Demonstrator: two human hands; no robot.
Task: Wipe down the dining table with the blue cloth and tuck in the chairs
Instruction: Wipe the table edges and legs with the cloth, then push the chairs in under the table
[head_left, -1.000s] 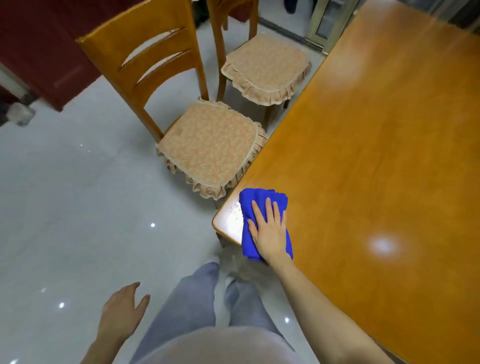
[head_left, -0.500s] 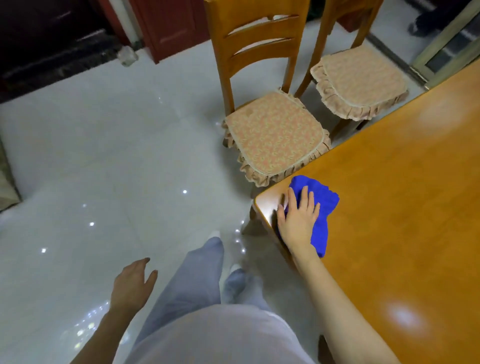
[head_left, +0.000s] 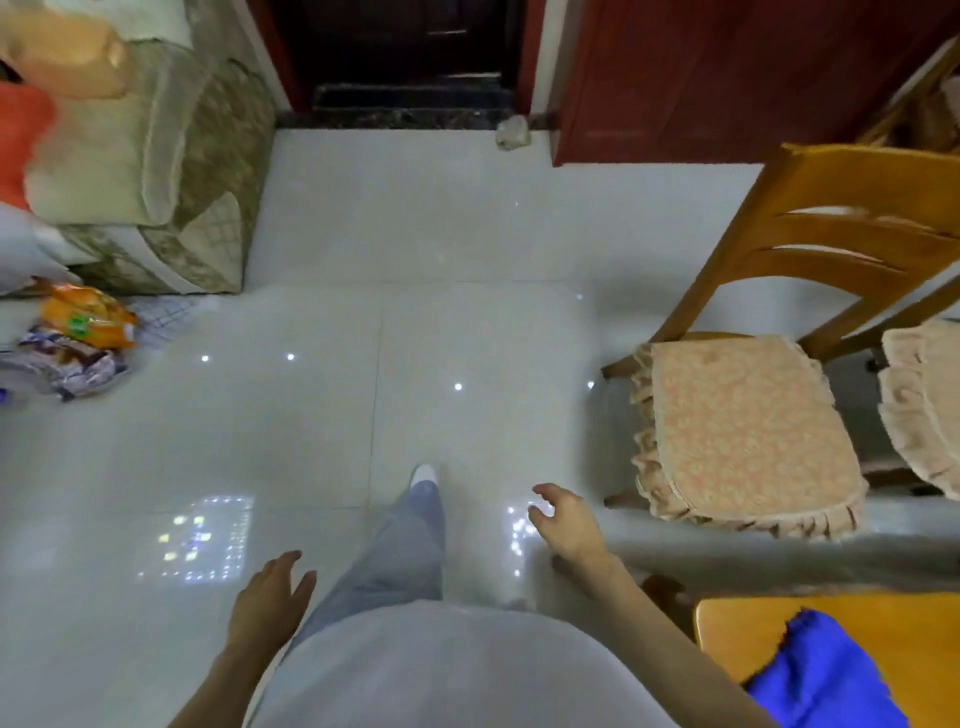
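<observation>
The blue cloth (head_left: 826, 670) lies crumpled on the corner of the orange wooden dining table (head_left: 737, 629) at the bottom right. My right hand (head_left: 566, 522) hovers over the floor, empty with fingers apart, left of the nearest wooden chair (head_left: 748, 441) with its frilled beige cushion. That chair stands pulled out from the table. A second cushioned chair (head_left: 924, 405) is cut off by the right edge. My left hand (head_left: 272, 597) hangs open by my leg at the bottom left.
A beige sofa arm (head_left: 150, 171) stands at the upper left with snack packets (head_left: 78, 338) on the floor beside it. A dark doorway (head_left: 410, 62) and a red door (head_left: 727, 78) lie ahead. Glossy white tile floor (head_left: 415, 312) fills the middle.
My right hand has let go of the blue cloth, which stays on the table corner. The view has swung left, away from the table, toward the doorway and sofa.
</observation>
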